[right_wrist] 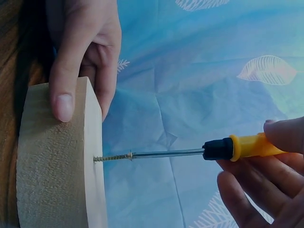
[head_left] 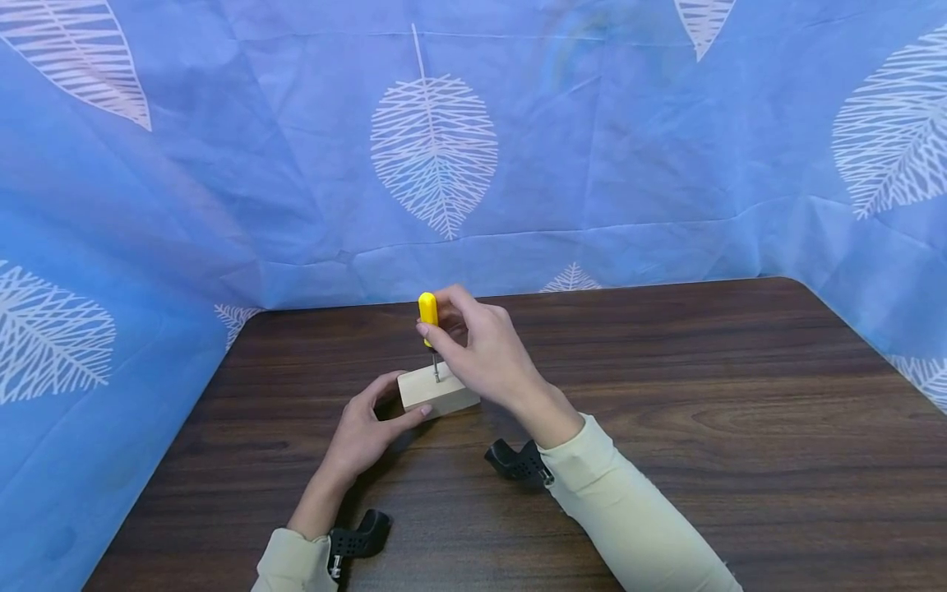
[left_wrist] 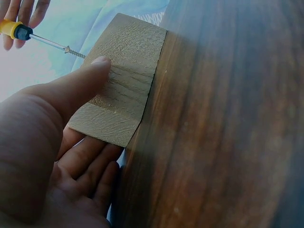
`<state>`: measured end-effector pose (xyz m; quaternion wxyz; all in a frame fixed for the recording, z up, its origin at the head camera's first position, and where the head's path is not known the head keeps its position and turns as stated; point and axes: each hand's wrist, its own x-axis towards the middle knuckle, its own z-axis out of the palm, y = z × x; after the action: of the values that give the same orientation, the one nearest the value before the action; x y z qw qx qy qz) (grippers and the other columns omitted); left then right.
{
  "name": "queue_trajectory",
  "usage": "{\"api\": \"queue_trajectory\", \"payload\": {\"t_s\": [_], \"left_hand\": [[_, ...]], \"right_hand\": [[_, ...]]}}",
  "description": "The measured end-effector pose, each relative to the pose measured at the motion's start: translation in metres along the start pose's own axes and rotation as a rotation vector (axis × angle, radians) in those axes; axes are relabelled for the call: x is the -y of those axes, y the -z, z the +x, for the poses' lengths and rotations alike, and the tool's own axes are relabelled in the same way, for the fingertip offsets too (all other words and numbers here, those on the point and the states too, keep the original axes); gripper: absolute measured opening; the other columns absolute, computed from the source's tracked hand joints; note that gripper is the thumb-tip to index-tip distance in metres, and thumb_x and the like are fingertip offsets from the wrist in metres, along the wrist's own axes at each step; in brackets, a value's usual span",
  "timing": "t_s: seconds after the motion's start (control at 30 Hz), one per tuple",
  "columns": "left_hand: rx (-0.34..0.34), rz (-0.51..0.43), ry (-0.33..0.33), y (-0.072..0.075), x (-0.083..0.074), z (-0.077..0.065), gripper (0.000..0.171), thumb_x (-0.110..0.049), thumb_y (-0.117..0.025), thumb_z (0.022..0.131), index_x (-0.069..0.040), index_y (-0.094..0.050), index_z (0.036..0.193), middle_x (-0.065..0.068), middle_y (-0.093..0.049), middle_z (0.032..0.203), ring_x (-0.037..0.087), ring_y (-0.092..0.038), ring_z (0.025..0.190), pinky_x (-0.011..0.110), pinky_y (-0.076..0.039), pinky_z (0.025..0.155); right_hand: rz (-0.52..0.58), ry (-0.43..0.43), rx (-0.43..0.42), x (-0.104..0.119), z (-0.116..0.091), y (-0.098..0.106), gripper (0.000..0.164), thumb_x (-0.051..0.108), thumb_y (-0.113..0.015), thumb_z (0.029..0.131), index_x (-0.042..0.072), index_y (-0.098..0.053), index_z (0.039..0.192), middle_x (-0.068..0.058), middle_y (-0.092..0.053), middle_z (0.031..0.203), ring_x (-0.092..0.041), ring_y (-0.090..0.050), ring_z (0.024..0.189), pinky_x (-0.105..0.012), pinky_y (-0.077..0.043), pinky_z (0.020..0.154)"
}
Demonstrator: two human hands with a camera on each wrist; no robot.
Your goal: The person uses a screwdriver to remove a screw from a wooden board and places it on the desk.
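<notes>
The wooden block lay on the surface, nearer its far left corner than the far right; the left hand held it between thumb and fingers; the right hand pinched a yellow screwdriver, tip at a screw standing in the block.

One screwdriver, one screw, one block

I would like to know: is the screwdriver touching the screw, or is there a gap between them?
Touching. In the right wrist view, the screwdriver ends against the head of the screw, with no gap visible.
</notes>
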<state>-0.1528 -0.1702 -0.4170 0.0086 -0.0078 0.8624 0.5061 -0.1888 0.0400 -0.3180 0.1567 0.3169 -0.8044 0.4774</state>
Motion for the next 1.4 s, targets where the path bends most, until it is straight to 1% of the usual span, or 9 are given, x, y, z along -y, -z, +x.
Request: {"api": "queue_trajectory", "payload": {"t_s": [0.17,0.33,0.57,0.73,0.83,1.03,1.17,1.3,1.4], "left_hand": [[0.0,-0.009,-0.004,0.0008,0.0003,-0.0006,0.063,-0.041,-0.088,0.092,-0.027,-0.063,0.148,0.005,-0.066,0.148,0.032,-0.053,0.145,0.067,-0.035,0.123],[0.002,-0.007,-0.005,0.0004,-0.0005,-0.0006,0.063,-0.041,-0.087,0.092,-0.027,-0.062,0.149,0.006,-0.067,0.147,0.032,-0.054,0.144,0.067,-0.036,0.122],[-0.001,-0.007,0.008,0.0004,-0.0026,0.0004,0.064,-0.041,-0.088,0.091,-0.027,-0.062,0.148,0.006,-0.064,0.152,0.033,-0.05,0.149,0.069,-0.031,0.125],[0.004,-0.008,-0.011,0.0002,-0.0015,0.0008,0.063,-0.039,-0.088,0.092,-0.026,-0.063,0.148,0.006,-0.065,0.15,0.032,-0.053,0.145,0.067,-0.034,0.123],[0.004,-0.004,-0.02,-0.0007,-0.0006,0.001,0.062,-0.038,-0.088,0.092,-0.025,-0.063,0.147,0.006,-0.066,0.148,0.031,-0.057,0.141,0.064,-0.038,0.122],[0.005,-0.012,-0.02,-0.0011,-0.001,0.0018,0.061,-0.039,-0.089,0.091,-0.027,-0.064,0.145,0.003,-0.067,0.147,0.029,-0.057,0.14,0.063,-0.037,0.122],[0.01,-0.018,-0.029,-0.0007,-0.0004,0.0025,0.061,-0.039,-0.088,0.091,-0.027,-0.064,0.145,0.004,-0.067,0.147,0.029,-0.057,0.139,0.064,-0.037,0.122],[0.003,-0.009,-0.029,-0.0005,-0.0002,0.0024,0.062,-0.04,-0.088,0.092,-0.026,-0.063,0.147,0.005,-0.067,0.148,0.03,-0.056,0.14,0.065,-0.036,0.122],[0.0,-0.004,-0.022,-0.0009,0.0,0.0025,0.062,-0.039,-0.088,0.092,-0.026,-0.063,0.147,0.005,-0.067,0.147,0.03,-0.056,0.141,0.065,-0.036,0.122]], "right_hand": [[0.015,0.002,0.012,0.0013,0.0007,0.0003,0.026,0.015,-0.072,0.104,0.006,-0.067,0.128,-0.005,-0.079,0.108,-0.015,-0.076,0.092,-0.029,-0.063,0.086],[0.007,-0.015,0.008,0.0013,0.0004,0.0004,0.027,0.018,-0.073,0.104,0.009,-0.068,0.128,-0.003,-0.078,0.108,-0.012,-0.074,0.091,-0.027,-0.062,0.085],[0.006,0.008,0.026,0.0008,0.0003,0.0018,0.025,0.014,-0.071,0.105,0.008,-0.068,0.129,-0.005,-0.077,0.107,-0.014,-0.072,0.087,-0.029,-0.062,0.082],[0.005,-0.033,0.026,0.0004,0.0011,0.002,0.032,0.017,-0.07,0.106,0.007,-0.065,0.136,-0.006,-0.078,0.108,-0.016,-0.075,0.089,-0.031,-0.063,0.085],[0.004,-0.056,0.008,0.0009,0.001,0.0021,0.031,0.02,-0.072,0.105,0.008,-0.064,0.132,-0.004,-0.078,0.105,-0.015,-0.075,0.088,-0.032,-0.063,0.084],[-0.002,-0.039,-0.016,0.0015,0.001,0.0028,0.021,0.019,-0.076,0.103,0.009,-0.071,0.121,-0.002,-0.079,0.099,-0.012,-0.075,0.085,-0.031,-0.062,0.08],[-0.01,-0.046,0.022,0.0011,0.0014,0.0032,0.03,0.019,-0.071,0.106,0.009,-0.071,0.134,-0.004,-0.08,0.106,-0.013,-0.075,0.088,-0.031,-0.063,0.084],[-0.012,-0.068,0.068,0.0011,0.0016,0.0027,0.042,0.021,-0.065,0.109,0.009,-0.061,0.149,-0.006,-0.079,0.114,-0.016,-0.076,0.091,-0.032,-0.063,0.085],[-0.005,-0.081,0.056,0.0011,0.0012,0.0021,0.042,0.02,-0.065,0.108,0.009,-0.057,0.148,-0.007,-0.08,0.115,-0.017,-0.077,0.093,-0.033,-0.063,0.086]]}}
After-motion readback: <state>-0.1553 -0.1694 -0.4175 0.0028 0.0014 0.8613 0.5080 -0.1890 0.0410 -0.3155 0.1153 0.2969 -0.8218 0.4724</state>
